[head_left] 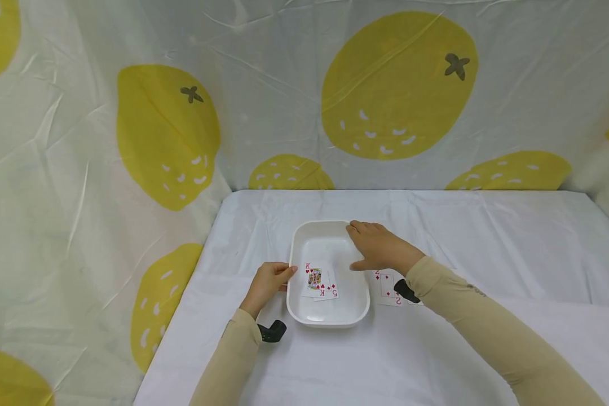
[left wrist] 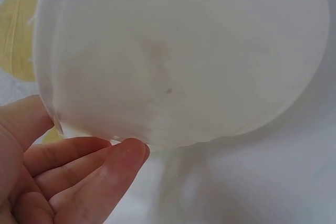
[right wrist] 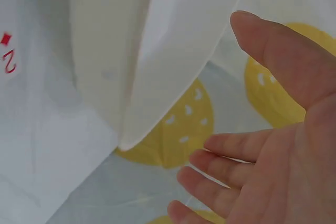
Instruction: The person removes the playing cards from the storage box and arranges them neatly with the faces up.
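A white rectangular tray (head_left: 353, 304) with rounded corners appears in the middle of the head view. In it lie a king of hearts (head_left: 312, 278) and a five of diamonds (head_left: 333, 286), the king overlapping the five. My left hand (head_left: 266, 286) pinches the tray's left rim between thumb and fingers, and the left wrist view shows the tray's pale underside above that hand. At the tray's far right side is my right hand (head_left: 380, 246), fingers spread. In the right wrist view its fingers (right wrist: 226, 148) are loosely extended beside the tray, with nothing gripped.
A two of diamonds (head_left: 387, 288) lies on the white cloth to the right of the tray, with another card partly hidden under the right wrist. Black wrist cameras (head_left: 272, 331) stick out at both wrists. A lemon-patterned curtain (head_left: 284, 101) hangs behind the table's far edge.
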Available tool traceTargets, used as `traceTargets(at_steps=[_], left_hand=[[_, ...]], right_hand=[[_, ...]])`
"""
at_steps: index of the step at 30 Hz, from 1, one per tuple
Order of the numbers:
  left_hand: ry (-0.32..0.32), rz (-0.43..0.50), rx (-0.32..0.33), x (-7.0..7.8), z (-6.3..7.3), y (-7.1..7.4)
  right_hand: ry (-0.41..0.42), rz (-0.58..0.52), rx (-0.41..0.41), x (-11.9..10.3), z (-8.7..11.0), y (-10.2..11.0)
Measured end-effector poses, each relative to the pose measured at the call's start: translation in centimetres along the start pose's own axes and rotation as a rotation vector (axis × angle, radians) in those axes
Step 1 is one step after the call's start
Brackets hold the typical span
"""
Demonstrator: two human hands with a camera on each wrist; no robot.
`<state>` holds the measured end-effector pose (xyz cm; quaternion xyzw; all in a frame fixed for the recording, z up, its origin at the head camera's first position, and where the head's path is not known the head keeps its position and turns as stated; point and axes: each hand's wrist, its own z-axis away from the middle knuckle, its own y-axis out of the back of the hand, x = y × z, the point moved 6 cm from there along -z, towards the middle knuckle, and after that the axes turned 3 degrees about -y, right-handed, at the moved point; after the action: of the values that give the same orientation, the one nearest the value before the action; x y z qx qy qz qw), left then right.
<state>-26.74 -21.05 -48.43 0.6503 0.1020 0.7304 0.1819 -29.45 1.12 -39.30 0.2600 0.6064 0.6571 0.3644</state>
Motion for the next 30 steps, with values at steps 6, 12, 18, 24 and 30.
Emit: traceTargets(at_steps=[6, 12, 18, 24, 30], left_hand=[[-0.011, 0.005, -0.011, -0.1, -0.1, 0.0], [-0.028, 0.010, -0.013, -0.1, -0.1, 0.1], [-0.033, 0.005, -0.011, -0.1, 0.0, 0.1], [-0.030, 0.019, -0.035, -0.2, -0.2, 0.1], [-0.034, 0.006, -0.024, 0.0, -0.1, 0.2]], right_hand=[[0.061, 0.010, -0.010, -3.4, -3.0, -0.6], [0.084, 0.020, -0.052, -5.8, -5.5, -2.4], [0.054, 0.010, -0.112, -7.1, -7.0, -4.9], [-0.027, -0.028, -0.174, -7.3, -8.0, -7.8], [-0.043, 0.013, -0.166, -7.5, -8.4, -8.7]])
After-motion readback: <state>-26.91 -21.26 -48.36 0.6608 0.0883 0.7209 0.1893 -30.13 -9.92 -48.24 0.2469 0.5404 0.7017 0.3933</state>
